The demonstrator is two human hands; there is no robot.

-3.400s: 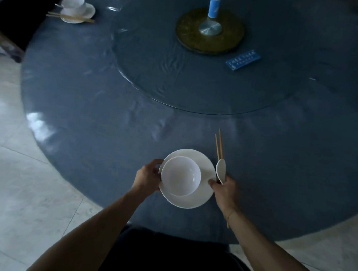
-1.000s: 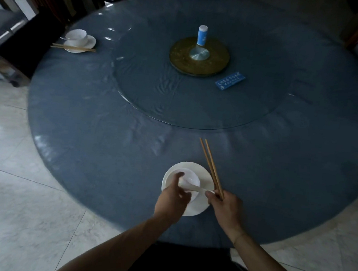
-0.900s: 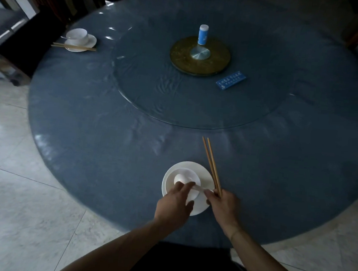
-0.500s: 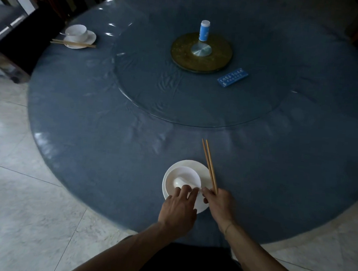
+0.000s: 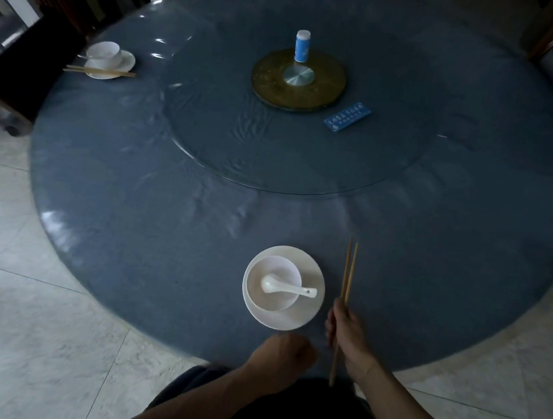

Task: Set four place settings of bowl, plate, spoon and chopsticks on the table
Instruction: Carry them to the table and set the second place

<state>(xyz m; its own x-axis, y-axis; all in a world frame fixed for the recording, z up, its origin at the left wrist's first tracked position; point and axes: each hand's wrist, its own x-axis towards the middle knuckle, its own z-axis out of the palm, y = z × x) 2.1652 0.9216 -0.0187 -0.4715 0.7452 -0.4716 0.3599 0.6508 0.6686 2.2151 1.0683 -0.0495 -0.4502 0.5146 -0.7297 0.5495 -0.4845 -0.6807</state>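
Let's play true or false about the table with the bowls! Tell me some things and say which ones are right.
1. The spoon lies in the near bowl. True.
2. The right hand holds the chopsticks. True.
3. The near bowl sits straight on the table. False: it sits on a plate.
4. The left hand holds the spoon. False: it holds nothing.
5. The blue bottle lies on its side. False: it stands upright.

We see pale marble floor tiles (image 5: pixel 40 340) in dim light and a dark wooden chair (image 5: pixel 23 70) far left.
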